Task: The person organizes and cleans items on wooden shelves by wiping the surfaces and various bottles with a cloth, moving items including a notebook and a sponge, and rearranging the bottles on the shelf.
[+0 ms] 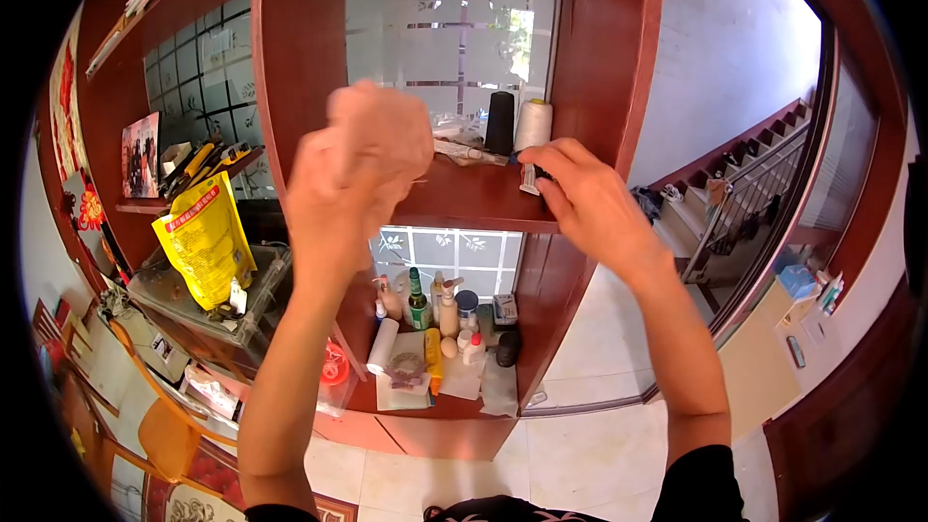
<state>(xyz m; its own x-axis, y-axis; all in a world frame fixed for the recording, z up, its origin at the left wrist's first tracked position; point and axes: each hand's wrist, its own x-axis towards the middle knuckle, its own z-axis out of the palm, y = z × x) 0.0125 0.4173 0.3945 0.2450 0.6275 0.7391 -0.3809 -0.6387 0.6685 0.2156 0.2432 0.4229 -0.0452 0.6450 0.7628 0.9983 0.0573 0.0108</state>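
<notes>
My left hand (324, 179), smeared by motion, is raised in front of the upper shelf. It is closed on a bunched pinkish cloth (387, 126), whose outline is blurred. On the right, my right hand (580, 188) reaches to the same shelf, with thumb and fingers closed around a small white-and-dark tube (529, 180) near the shelf's front edge. Just behind that hand stand a white thread cone (534, 126) and a black thread cone (500, 123). Clear plastic packets (459, 130) lie to the left of the cones.
Several bottles, including a green bottle (418, 302), and a yellow tube (434, 358) crowd the lower shelf (362, 396). A yellow pouch (205, 242) stands at the left. Upright wooden panels (604, 48) flank the shelf. Stairs (715, 198) rise beyond the doorway on the right.
</notes>
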